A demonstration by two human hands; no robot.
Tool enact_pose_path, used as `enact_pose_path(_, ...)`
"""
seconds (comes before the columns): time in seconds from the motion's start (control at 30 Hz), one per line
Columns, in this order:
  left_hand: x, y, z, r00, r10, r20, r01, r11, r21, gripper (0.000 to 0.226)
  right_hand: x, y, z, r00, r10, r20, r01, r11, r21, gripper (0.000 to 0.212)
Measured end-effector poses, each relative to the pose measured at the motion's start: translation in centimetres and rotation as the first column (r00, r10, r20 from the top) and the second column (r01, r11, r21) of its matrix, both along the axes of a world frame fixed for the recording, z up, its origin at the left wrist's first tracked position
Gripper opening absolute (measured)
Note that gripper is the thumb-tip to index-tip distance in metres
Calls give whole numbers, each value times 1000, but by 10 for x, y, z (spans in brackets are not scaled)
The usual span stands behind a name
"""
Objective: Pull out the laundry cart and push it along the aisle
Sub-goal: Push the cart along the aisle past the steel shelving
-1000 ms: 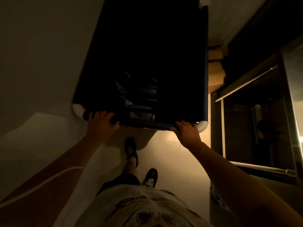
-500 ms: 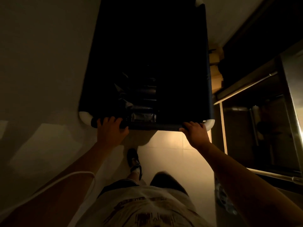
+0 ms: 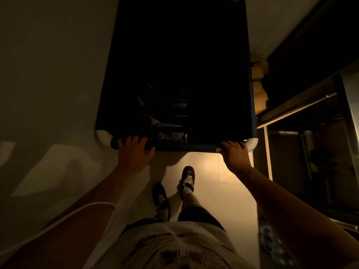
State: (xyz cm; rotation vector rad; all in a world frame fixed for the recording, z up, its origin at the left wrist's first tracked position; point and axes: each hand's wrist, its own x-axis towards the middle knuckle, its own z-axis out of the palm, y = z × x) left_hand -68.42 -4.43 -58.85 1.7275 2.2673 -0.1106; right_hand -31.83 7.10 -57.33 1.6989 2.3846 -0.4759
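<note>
Hands [image 3: 134, 152] [image 3: 236, 155] grip dark fabric cart's [image 3: 180, 65] padded rail [image 3: 186, 147].

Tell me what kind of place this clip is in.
Probably a dim back-of-house service aisle: both hands, left hand and right hand, grip a dark fabric laundry cart, beside metal shelving and stacked cardboard boxes.

Your single head-worn wide-angle camera looks steeply down and forward along a dim aisle, close over your own torso and feet. Both hands, left hand [image 3: 134, 152] and right hand [image 3: 236, 155], meet the laundry cart [image 3: 213, 74] mid-frame.
</note>
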Motion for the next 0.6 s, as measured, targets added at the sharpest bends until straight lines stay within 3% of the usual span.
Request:
enact_pose_path(0.3, -13, 60, 3, 999, 35, 6, -35, 999, -14, 68, -13, 59, -6, 999, 17, -30, -16, 999, 31, 34)
enact_pose_path(0.6, -31, 135, 8, 999, 45, 6, -44, 997, -66, 56, -33, 130, -8, 1000, -11, -27, 12, 1000, 26, 34)
